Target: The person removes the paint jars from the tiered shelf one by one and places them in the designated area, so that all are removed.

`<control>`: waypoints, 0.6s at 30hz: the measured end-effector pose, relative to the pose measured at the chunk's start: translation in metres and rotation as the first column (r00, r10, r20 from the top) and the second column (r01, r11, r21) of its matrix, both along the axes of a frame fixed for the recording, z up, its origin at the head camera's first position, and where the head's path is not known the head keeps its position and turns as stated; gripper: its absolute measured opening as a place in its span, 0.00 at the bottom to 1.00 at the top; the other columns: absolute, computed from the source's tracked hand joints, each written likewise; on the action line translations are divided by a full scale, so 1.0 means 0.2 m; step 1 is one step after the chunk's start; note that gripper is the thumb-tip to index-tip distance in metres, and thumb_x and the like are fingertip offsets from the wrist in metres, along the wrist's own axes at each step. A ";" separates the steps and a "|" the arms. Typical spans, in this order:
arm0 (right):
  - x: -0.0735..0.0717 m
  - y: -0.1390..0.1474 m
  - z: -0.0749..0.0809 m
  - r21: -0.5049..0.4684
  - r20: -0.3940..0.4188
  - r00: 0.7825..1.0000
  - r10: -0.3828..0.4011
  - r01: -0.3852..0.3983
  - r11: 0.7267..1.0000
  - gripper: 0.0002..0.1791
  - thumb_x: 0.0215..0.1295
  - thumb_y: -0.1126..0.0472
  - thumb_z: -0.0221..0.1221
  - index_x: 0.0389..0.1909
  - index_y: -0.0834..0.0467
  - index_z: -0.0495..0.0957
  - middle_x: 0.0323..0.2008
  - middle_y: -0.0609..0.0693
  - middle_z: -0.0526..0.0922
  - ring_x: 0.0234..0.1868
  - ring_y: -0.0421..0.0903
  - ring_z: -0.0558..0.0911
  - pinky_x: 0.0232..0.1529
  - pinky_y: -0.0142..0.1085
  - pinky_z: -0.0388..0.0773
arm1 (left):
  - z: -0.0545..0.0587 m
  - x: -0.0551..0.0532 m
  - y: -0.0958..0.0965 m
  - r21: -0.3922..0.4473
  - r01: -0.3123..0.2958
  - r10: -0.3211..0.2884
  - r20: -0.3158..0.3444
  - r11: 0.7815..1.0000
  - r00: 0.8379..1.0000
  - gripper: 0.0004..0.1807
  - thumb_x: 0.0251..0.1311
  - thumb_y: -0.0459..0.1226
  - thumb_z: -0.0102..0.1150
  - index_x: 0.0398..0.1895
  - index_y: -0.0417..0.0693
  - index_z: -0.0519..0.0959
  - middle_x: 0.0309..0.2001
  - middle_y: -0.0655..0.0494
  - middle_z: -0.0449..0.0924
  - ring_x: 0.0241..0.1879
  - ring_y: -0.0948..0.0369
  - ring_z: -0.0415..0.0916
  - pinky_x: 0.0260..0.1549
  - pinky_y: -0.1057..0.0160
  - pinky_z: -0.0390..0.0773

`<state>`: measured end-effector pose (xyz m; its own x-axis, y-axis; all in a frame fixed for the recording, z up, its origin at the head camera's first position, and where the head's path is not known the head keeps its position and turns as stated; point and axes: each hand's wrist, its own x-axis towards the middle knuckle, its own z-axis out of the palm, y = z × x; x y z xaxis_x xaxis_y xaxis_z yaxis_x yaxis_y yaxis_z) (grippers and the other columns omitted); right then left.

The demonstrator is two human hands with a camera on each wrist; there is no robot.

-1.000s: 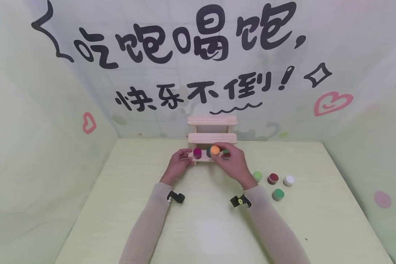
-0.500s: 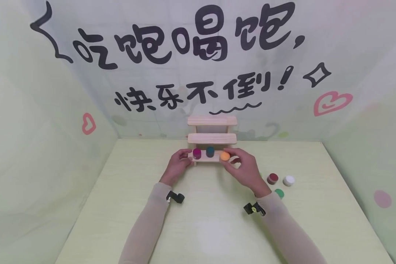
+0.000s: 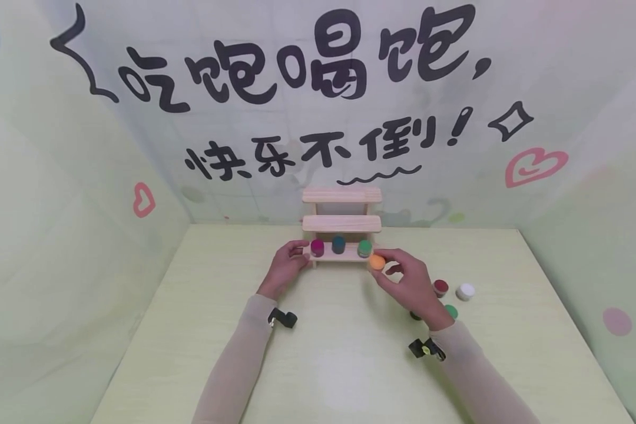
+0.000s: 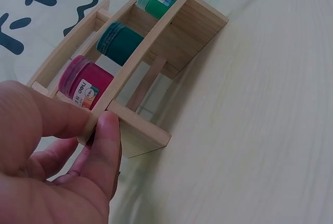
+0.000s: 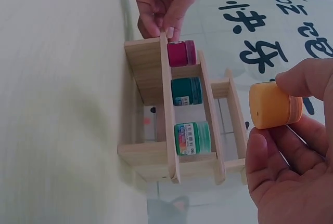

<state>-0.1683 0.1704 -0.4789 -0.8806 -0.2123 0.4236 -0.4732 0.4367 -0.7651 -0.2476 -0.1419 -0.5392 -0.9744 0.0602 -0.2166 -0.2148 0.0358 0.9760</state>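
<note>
A small three-tier wooden display stand stands against the back wall. My left hand pinches the left end of its lowest shelf between thumb and fingers, as the left wrist view shows. On that shelf sit a magenta paint jar, a dark teal paint jar and a green paint jar, left to right. My right hand holds an orange paint jar between thumb and fingers. That jar is off the shelf, just right of and in front of the green one.
On the table at right are a dark red jar, a white jar and another green jar, partly hidden by my right wrist. A lettered cloth backdrop hangs behind the stand.
My right hand has moved right and towards me with the orange jar, uncovering the teal and green jars on the shelf. My left hand has stayed at the stand's left end.
</note>
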 end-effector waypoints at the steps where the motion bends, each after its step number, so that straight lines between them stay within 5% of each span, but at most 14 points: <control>1: 0.01 0.01 -0.01 0.006 -0.005 1.000 -0.003 0.003 1.000 0.24 0.63 0.67 0.72 0.60 0.59 0.83 0.55 0.51 0.88 0.50 0.39 0.82 0.42 0.41 0.91 | 0.00 0.00 0.00 0.000 0.000 0.000 -0.001 1.000 1.000 0.22 0.69 0.28 0.62 0.65 0.45 0.78 0.54 0.44 0.77 0.49 0.56 0.83 0.55 0.60 0.88; 18: 0.10 0.21 -0.06 0.047 -0.053 0.995 -0.086 0.088 0.995 0.24 0.59 0.71 0.73 0.58 0.58 0.85 0.52 0.53 0.89 0.47 0.35 0.82 0.40 0.30 0.87 | 0.00 0.01 -0.01 0.008 0.016 -0.016 -0.005 1.000 1.000 0.22 0.70 0.29 0.61 0.66 0.46 0.78 0.56 0.44 0.78 0.50 0.56 0.82 0.57 0.59 0.87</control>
<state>-0.1489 0.2132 -0.4905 -0.8742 -0.1572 0.4593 -0.4696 0.5143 -0.7176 -0.2457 -0.1431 -0.5391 -0.9744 0.0773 -0.2112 -0.2093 0.0313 0.9773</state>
